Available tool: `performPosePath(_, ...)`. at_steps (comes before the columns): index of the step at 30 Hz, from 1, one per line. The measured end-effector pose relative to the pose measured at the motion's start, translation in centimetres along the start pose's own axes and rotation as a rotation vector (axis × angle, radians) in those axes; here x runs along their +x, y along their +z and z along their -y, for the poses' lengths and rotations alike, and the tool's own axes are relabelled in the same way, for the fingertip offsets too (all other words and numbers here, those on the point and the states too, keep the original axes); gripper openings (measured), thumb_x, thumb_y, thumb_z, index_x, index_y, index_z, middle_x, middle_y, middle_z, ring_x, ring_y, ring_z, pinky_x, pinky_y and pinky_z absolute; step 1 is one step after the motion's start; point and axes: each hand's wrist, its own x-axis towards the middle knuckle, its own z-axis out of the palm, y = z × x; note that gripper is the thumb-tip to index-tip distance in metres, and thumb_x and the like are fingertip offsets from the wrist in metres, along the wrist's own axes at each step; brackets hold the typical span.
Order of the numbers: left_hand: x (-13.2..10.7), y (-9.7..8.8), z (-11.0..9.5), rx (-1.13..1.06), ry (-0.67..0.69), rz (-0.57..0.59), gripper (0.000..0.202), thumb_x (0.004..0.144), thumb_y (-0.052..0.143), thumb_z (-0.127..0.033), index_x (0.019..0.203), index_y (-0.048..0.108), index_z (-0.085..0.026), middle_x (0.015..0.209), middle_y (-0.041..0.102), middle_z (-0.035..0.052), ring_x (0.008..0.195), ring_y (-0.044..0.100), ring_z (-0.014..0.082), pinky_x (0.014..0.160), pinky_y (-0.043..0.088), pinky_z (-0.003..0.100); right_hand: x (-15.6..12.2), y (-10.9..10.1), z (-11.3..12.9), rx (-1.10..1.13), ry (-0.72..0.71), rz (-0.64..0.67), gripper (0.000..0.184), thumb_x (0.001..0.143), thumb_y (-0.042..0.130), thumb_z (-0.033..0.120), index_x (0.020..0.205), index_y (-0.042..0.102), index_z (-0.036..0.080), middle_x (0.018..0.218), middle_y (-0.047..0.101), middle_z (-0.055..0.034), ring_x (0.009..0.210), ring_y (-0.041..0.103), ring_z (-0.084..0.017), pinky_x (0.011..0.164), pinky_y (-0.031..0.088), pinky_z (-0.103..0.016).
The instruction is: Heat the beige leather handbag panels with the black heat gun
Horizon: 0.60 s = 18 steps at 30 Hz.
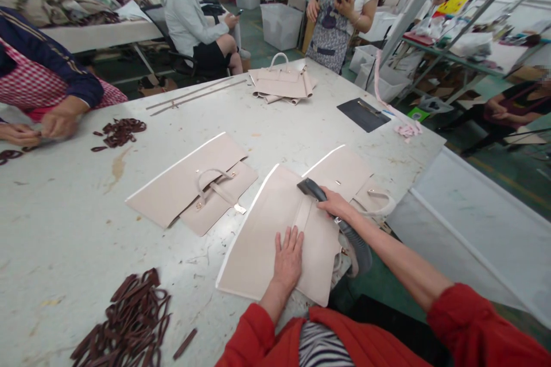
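Note:
My left hand (288, 257) lies flat, fingers together and stretched out, on a beige leather bag panel (262, 229) near the table's front edge. My right hand (334, 205) is closed round the handle of a dark grey hand tool (310, 188) with a grey hose, its head resting on the same panel's upper part. A second beige panel (344, 171) with a loop handle lies under it to the right.
Another beige bag piece (193, 183) lies at the table's middle, a stack of them (282, 83) at the far end beside a black pad (364, 114). Dark brown strips (129, 321) are heaped front left. A co-worker's hands (43, 123) work at the left; other people stand and sit behind.

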Motion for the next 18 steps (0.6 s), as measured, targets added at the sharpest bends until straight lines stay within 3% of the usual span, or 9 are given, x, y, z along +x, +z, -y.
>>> performPosePath(4, -0.2, -0.1, 0.3, 0.000, 0.010, 0.020, 0.051, 0.083, 0.032, -0.012, 0.133, 0.028, -0.022, 0.142, 0.029, 0.0071, 0.132, 0.022, 0.0246, 0.104, 0.024, 0.055, -0.5, -2.4, -2.3, 0.061, 0.041, -0.086, 0.058, 0.075, 0.045, 0.028, 0.129, 0.024, 0.023, 0.084, 0.059, -0.0052, 0.048, 0.054, -0.011, 0.045, 0.043, -0.024)
performPosePath(8, -0.1, -0.1, 0.4, 0.013, 0.018, 0.026, 0.054, 0.080, 0.033, -0.010, 0.133, 0.029, -0.019, 0.142, 0.029, 0.0082, 0.132, 0.021, 0.0258, 0.104, 0.023, 0.055, -1.3, -3.2, -4.6, 0.147, 0.077, -0.016, 0.054, 0.073, 0.047, 0.024, 0.125, 0.031, 0.023, 0.076, 0.057, -0.0013, 0.045, 0.053, -0.011, 0.043, 0.043, -0.024)
performPosePath(13, 0.1, 0.0, 0.1, 0.039, 0.034, 0.020, 0.056, 0.078, 0.031, -0.005, 0.132, 0.029, -0.019, 0.141, 0.032, 0.0075, 0.131, 0.023, 0.0246, 0.104, 0.023, 0.054, -0.5, -2.4, -4.7, 0.160, 0.070, 0.004, 0.053, 0.069, 0.049, 0.021, 0.121, 0.036, 0.020, 0.073, 0.057, -0.0008, 0.043, 0.053, -0.012, 0.041, 0.043, -0.024)
performPosePath(18, 0.4, -1.2, -0.8, 0.009, 0.044, 0.043, 0.053, 0.077, 0.033, -0.005, 0.129, 0.035, -0.018, 0.137, 0.038, 0.0100, 0.128, 0.030, 0.0244, 0.103, 0.024, 0.052, 0.3, -3.4, -4.7, 0.165, 0.058, -0.115, 0.056, 0.072, 0.048, 0.026, 0.125, 0.030, 0.022, 0.087, 0.059, -0.0052, 0.045, 0.053, -0.010, 0.043, 0.043, -0.023)
